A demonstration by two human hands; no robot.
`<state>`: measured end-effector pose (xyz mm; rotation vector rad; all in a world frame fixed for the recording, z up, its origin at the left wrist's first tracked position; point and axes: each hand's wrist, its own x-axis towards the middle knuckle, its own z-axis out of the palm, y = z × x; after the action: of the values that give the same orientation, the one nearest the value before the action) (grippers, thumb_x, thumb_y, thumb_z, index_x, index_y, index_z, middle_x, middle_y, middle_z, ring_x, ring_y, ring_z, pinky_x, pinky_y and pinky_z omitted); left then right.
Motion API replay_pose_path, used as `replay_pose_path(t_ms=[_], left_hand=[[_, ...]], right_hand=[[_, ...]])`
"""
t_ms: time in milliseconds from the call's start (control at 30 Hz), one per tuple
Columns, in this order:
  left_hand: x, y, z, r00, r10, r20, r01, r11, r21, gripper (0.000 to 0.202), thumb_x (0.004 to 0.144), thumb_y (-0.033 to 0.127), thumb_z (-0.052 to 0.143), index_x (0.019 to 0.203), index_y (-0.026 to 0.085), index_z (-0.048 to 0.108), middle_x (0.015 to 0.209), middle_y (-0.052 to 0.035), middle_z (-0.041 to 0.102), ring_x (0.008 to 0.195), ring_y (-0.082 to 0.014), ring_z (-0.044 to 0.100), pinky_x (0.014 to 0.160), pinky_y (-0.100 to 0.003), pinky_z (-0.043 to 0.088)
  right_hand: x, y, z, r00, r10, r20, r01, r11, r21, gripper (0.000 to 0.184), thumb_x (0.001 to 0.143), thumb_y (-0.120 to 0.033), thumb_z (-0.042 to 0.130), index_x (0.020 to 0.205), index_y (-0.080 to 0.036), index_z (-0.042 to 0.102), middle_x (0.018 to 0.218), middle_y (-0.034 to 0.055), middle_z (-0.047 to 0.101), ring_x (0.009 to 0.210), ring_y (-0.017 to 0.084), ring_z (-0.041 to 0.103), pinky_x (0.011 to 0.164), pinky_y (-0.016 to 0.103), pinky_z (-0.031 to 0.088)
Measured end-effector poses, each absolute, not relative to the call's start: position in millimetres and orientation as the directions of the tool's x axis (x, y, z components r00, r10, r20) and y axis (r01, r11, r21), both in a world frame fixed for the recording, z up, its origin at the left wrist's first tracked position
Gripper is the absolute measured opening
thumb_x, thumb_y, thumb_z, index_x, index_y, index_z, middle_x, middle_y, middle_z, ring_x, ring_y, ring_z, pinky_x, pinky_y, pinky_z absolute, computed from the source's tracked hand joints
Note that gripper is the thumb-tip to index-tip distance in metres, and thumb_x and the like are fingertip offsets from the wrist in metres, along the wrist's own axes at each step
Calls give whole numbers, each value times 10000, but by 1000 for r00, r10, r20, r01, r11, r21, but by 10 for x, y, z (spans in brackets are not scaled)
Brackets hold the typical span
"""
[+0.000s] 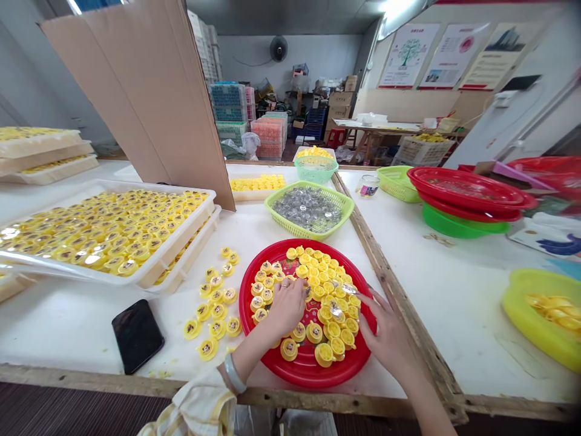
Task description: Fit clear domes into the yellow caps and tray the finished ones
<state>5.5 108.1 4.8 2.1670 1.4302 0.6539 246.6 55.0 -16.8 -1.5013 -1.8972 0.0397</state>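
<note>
A round red tray (305,369) sits at the table's near edge, covered with several small yellow caps (325,280). My left hand (287,306) rests over the caps in the tray's middle, fingers curled down onto them. My right hand (385,330) lies at the tray's right rim, fingers bent toward the caps near a shiny disc (336,309). More yellow caps (216,303) lie loose on the white table left of the tray.
A black phone (137,335) lies at the near left. White trays (149,274) full of yellow caps stand at left, behind them a cardboard sheet (149,91). A green basket (281,225) of clear discs is behind the red tray. Stacked red and green trays (467,200) and a yellow bowl (521,309) stand at right.
</note>
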Motion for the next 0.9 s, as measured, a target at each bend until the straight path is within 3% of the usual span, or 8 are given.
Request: replay_pose_path(t_ms=[100, 200, 333, 433, 567, 767, 900], left_hand=[[95, 1167, -131, 351, 928, 125, 792, -366, 490, 204, 953, 170, 369, 992, 153, 569, 912, -116, 660, 983, -307, 539, 901, -510, 391], [130, 1152, -224, 360, 923, 138, 834, -384, 395, 183, 955, 168, 392, 965, 161, 575, 1026, -133, 639, 1034, -309, 532, 914, -496, 393], [123, 1100, -177, 335, 925, 178, 872, -375, 313, 220, 964, 181, 399, 1116, 153, 555, 1224, -156, 562, 1146, -309, 491, 970, -487, 367], [115, 1059, -92, 357, 915, 189, 874, -399, 277, 229, 966, 209, 413, 1132, 168, 565, 1228, -122, 569, 1158, -288, 486, 984, -452, 361], [178, 1101, -46, 401, 901, 163, 869, -431, 243, 198, 927, 245, 505, 1074, 161, 608, 1157, -115, 614, 1118, -288, 511, 966, -442, 372], [366, 1278, -126, 415, 902, 119, 871, -432, 234, 271, 844, 355, 656, 988, 126, 656, 1079, -142, 652, 1089, -317, 534, 941, -449, 384], [420, 1294, -151, 407, 907, 112, 875, -422, 238, 292, 855, 392, 646, 986, 132, 652, 1073, -146, 651, 1090, -321, 528, 932, -449, 380]], right_hand=[[2418, 617, -201, -205, 853, 479, 874, 380, -302, 354, 926, -325, 477, 1234, -187, 587, 1276, 139, 618, 1253, 310, 522, 1021, 521, 459], [2269, 641, -242, -227, 831, 507, 902, 376, -213, 378, 941, -395, 485, 1215, -162, 600, 1223, 134, 661, 1207, 306, 563, 997, 494, 481], [2073, 691, -267, -174, 854, 491, 972, 229, -54, 437, 953, -476, 468, 1127, -123, 657, 1128, 153, 705, 1105, 304, 620, 979, 451, 473], [1937, 716, -205, -140, 894, 426, 989, 144, 23, 397, 943, -432, 512, 1096, -102, 672, 1033, 163, 718, 1030, 312, 626, 973, 443, 442], [1833, 767, -76, -128, 923, 362, 992, 118, 48, 396, 921, -381, 547, 1157, -71, 622, 1041, 206, 684, 991, 370, 589, 877, 507, 413], [1857, 904, -30, -221, 941, 255, 975, 221, 32, 232, 918, -270, 509, 1086, -140, 603, 911, 119, 723, 896, 303, 621, 797, 424, 383], [1928, 890, -44, -245, 937, 250, 965, 261, -31, 260, 924, -258, 451, 1126, -150, 573, 991, 136, 720, 931, 307, 625, 790, 428, 384]])
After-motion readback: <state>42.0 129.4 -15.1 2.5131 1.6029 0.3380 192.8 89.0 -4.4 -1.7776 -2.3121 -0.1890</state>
